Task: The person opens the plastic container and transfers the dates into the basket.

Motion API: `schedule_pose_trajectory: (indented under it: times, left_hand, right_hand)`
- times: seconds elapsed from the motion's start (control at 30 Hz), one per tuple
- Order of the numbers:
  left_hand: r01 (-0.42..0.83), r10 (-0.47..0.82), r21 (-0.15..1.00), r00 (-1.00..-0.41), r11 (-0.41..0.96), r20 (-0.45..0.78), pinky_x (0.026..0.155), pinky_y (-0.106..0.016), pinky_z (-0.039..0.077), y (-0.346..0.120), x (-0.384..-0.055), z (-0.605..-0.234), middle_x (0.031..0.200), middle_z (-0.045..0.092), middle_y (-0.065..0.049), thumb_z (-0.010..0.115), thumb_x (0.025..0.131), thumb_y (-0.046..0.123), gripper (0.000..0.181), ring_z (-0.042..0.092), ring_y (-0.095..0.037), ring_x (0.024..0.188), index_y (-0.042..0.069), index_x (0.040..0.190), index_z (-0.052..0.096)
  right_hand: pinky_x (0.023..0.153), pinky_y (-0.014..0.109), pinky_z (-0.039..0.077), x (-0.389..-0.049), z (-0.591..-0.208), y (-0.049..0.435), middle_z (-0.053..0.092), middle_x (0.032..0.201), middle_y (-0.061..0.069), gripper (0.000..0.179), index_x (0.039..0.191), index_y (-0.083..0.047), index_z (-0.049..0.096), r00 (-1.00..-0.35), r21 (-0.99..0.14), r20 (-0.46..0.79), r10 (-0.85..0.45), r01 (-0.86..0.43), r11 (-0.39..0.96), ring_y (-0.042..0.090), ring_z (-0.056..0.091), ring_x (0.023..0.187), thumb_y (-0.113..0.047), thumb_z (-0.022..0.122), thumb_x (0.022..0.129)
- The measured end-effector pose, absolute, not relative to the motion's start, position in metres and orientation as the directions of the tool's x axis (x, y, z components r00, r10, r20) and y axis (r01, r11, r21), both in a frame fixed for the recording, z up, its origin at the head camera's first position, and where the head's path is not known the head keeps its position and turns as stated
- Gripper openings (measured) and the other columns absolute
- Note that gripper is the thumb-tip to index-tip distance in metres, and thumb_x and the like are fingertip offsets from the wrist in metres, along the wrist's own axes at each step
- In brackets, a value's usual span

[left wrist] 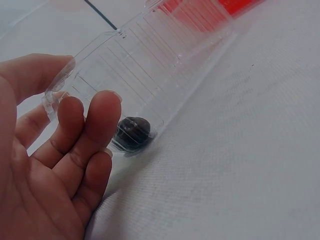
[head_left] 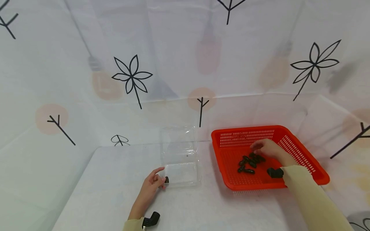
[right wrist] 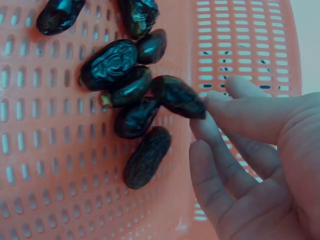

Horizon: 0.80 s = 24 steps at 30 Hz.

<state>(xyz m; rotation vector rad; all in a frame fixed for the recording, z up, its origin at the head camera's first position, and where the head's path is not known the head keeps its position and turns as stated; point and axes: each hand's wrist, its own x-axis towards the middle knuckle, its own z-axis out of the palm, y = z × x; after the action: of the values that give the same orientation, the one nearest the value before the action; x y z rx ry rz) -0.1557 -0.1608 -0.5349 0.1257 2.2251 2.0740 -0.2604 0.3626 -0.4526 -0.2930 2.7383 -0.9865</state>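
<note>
My left hand [head_left: 152,182] is at the near left corner of a clear plastic clamshell box [head_left: 181,173], its fingers curled about the rim [left wrist: 62,80]. One dark, wrinkled date [left wrist: 132,132] lies inside that corner, seen through the box wall. Over in the red plastic basket [head_left: 231,184], my right hand [head_left: 268,150] pinches the end of a date [right wrist: 179,97] between thumb and fingertips. This date's far end overlaps the others in the right wrist view. Several more dates [right wrist: 109,65] lie grouped on the slotted basket floor, glossy and nearly black.
The box's lid [head_left: 178,139] stands open at the back, against the printed cloth backdrop [head_left: 173,80]. A white cloth covers the table [head_left: 110,192]. The basket's raised, slotted walls surround the dates, right of the box.
</note>
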Motion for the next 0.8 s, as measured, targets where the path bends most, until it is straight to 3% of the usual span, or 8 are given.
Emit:
schedule_pose_trajectory:
  times: [0.3, 0.8]
  left_hand:
    - [-0.029, 0.110, 0.997, -0.993, 0.071, -0.036, 0.079, -0.029, 0.049, -0.159, -0.156, -0.533, 0.076, 0.057, -0.016, 0.066, 0.095, 0.008, 0.047, 0.064, -0.029, 0.073, 0.007, 0.140, 0.053]
    - [-0.029, 0.109, 0.997, -0.993, 0.077, -0.038, 0.080, -0.029, 0.049, -0.158, -0.155, -0.533, 0.077, 0.056, -0.017, 0.067, 0.095, 0.008, 0.049, 0.064, -0.029, 0.073, 0.005, 0.142, 0.051]
  right_hand:
    - [0.088, 0.053, 0.050, -0.261, -0.445, 0.359, 0.068, 0.112, 0.020, 0.028, 0.120, 0.007, 0.066, -0.956, -0.648, -0.082, -0.280, -0.162, 0.744, 0.034, 0.064, 0.102, -0.003, 0.065, 0.093]
    - [0.092, 0.054, 0.048, -0.253, -0.426, 0.346, 0.064, 0.121, 0.023, 0.036, 0.127, 0.006, 0.062, -0.956, -0.717, -0.089, -0.279, -0.132, 0.684, 0.035, 0.063, 0.105, -0.012, 0.067, 0.095]
